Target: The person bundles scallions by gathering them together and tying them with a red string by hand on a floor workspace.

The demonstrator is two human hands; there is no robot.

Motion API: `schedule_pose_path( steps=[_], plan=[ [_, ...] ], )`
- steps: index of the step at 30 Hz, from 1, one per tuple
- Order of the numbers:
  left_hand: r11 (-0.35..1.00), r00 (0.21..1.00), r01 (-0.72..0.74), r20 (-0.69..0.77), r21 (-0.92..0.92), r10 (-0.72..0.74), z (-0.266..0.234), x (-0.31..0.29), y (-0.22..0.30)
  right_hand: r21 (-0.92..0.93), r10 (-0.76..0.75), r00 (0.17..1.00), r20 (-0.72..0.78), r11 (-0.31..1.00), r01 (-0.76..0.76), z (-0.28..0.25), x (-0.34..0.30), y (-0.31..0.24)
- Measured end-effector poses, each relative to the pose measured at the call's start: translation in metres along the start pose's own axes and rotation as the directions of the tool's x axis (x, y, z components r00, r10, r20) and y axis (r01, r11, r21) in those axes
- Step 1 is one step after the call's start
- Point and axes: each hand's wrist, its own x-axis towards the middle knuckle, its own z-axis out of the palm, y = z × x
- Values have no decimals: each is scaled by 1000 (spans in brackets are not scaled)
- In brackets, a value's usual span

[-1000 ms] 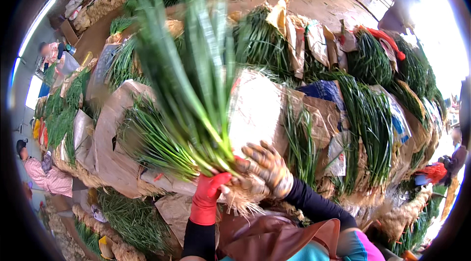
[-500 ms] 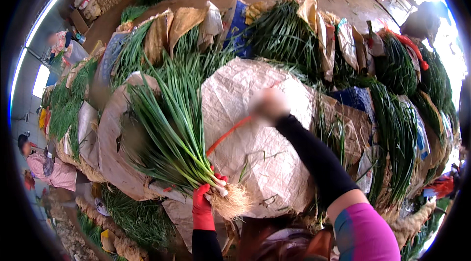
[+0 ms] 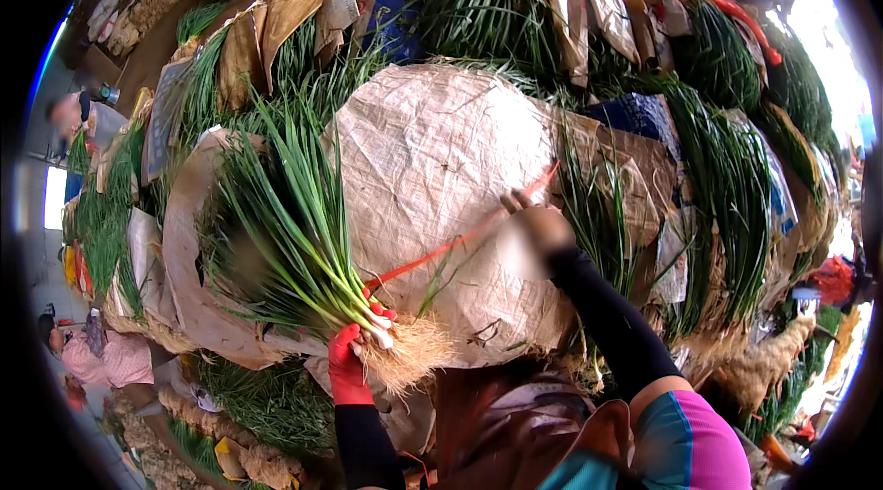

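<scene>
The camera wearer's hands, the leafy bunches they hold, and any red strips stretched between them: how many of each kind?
Hands: 2 (left hand, right hand)
Held leafy bunches: 1 (green bunch)
Stretched strips: 1 (red strip)
Total: 4

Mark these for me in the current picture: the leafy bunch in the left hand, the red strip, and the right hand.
Leafy bunch (image 3: 318, 249): head view, on its green leaves.
Red strip (image 3: 418, 262): head view, on its stretch nearer the bunch.
Right hand (image 3: 546, 227): head view, on its blurred back.
</scene>
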Motion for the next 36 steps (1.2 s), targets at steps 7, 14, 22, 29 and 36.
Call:
schedule_pose_path(
  steps=[7, 14, 22, 29, 36],
  plan=[
    [998, 1000, 28, 9, -61, -28, 12, 7, -2, 144, -490, 844, 217, 871, 469, -10, -21, -124],
    [999, 998, 33, 52, -18, -32, 6, -2, 8, 357, -227, 848, 480, 933, 47, 77, -198, -53],
    [984, 998, 70, -14, 165, -69, 32, -2, 29, 84, 189, 755, 628, 948, -307, -94, -223, -73],
    [650, 869, 402, -492, 646, -49, 92, 55, -16, 928, 27, 980, -195, 328, 176, -21, -95, -160],
    [546, 802, 552, -580, 630, -143, 160, 113, -102, 473, 333, 901, 278, -864, 173, 73, -66, -124]
  ],
)
